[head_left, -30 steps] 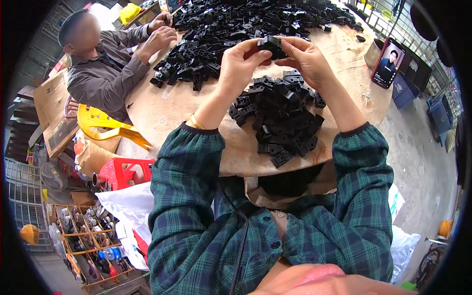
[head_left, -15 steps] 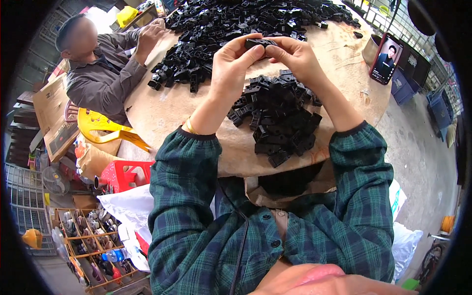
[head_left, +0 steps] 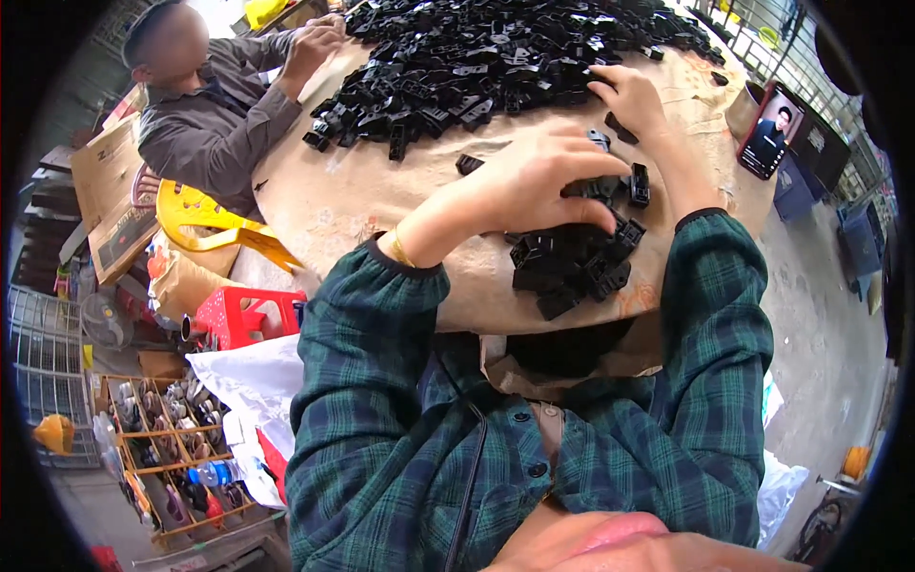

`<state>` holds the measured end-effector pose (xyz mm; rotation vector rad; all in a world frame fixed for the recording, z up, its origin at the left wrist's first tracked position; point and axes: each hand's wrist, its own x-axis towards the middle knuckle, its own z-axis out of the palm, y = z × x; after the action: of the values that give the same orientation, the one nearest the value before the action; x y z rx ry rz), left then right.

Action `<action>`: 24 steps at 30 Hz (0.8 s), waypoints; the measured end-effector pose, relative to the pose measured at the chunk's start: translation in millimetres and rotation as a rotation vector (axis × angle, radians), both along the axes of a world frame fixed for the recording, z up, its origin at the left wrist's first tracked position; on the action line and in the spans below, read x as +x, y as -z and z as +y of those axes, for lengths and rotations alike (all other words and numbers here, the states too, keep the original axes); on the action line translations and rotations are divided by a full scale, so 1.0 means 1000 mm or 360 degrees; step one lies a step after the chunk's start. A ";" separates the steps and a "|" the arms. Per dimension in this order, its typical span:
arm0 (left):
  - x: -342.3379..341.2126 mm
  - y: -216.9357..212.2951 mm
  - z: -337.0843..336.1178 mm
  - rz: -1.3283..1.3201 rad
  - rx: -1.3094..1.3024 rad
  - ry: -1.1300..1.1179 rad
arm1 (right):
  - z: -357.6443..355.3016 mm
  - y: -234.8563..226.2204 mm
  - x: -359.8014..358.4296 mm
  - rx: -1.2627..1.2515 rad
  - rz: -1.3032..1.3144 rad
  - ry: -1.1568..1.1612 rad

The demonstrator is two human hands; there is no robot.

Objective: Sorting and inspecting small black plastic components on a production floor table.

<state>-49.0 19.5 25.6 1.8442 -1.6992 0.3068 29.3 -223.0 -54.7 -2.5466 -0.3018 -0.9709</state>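
My left hand [head_left: 553, 179] reaches over the small near pile of black plastic parts [head_left: 572, 262], thumb and fingers apart around its upper side. No part is plainly gripped in it. Farther right, my right hand [head_left: 629, 100] is at the near right edge of the large heap of black plastic parts [head_left: 477, 67]. Its index finger and thumb point left, apart from each other; the other fingers are mostly hidden. A dark part [head_left: 621, 129] shows just under that hand, and whether it is held or lying there I cannot tell. One loose part [head_left: 468, 164] lies left of my left hand.
A cloth-covered round table [head_left: 353, 214] bears the parts. Across at the left, another person [head_left: 224, 114] sits with hands raised at the heap. A phone [head_left: 768, 133] stands at the right edge. Yellow [head_left: 205, 214] and red [head_left: 243, 315] plastic stools stand at the left.
Both hands were together over the table, holding a black part between them. They have separated: the left came down to the near pile, the right moved right beside the large heap.
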 end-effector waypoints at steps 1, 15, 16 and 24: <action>0.004 0.000 0.000 0.0060 -0.0116 0.0083 | 0.001 -0.002 -0.001 0.0026 0.0045 0.0061; 0.093 0.051 0.028 -0.0279 0.0501 -0.1369 | 0.048 -0.044 -0.046 0.0973 0.0544 -0.0618; 0.092 0.049 0.031 -0.0275 0.0453 -0.1337 | 0.055 -0.043 -0.046 0.1089 0.0562 -0.0708; 0.067 0.028 0.001 0.1718 -0.0460 -0.0467 | 0.060 -0.047 -0.055 0.1222 0.0533 -0.1035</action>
<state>17.7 20.8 -2.7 1.5600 -0.6119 -0.2905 -25.8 -163.0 -7.8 -1.6829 -0.4962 -0.3021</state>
